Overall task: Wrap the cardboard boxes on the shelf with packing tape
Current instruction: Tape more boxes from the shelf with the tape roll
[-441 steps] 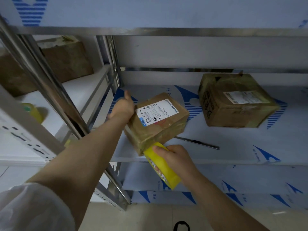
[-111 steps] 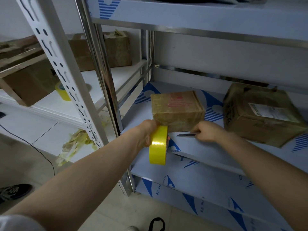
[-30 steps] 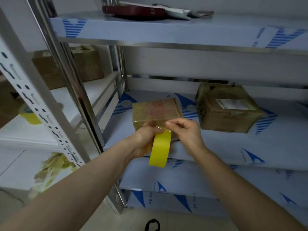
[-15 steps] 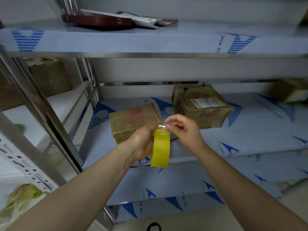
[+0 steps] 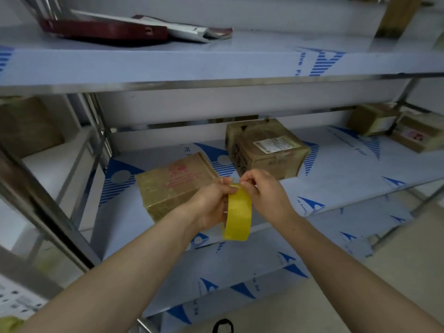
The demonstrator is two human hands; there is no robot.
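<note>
Now my left hand [image 5: 211, 207] grips the yellow tape roll [image 5: 237, 213]; my right hand [image 5: 262, 191] pinches its end. The near cardboard box [image 5: 175, 183] looks wrapped; others wait.

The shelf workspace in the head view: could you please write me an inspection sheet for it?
Surface: film-covered metal shelf with blue printing.
Job's things: small brown cardboard box with red print near the front; larger labelled cardboard box behind it, to the right; yellow packing tape roll, held.
Clutter: dark red flat case and white packet on the upper shelf.
Grips: left hand holds the roll; right hand pinches at its top.
Cables: nothing seen.
Surroundings: steel upright left; more cardboard boxes far right.
</note>
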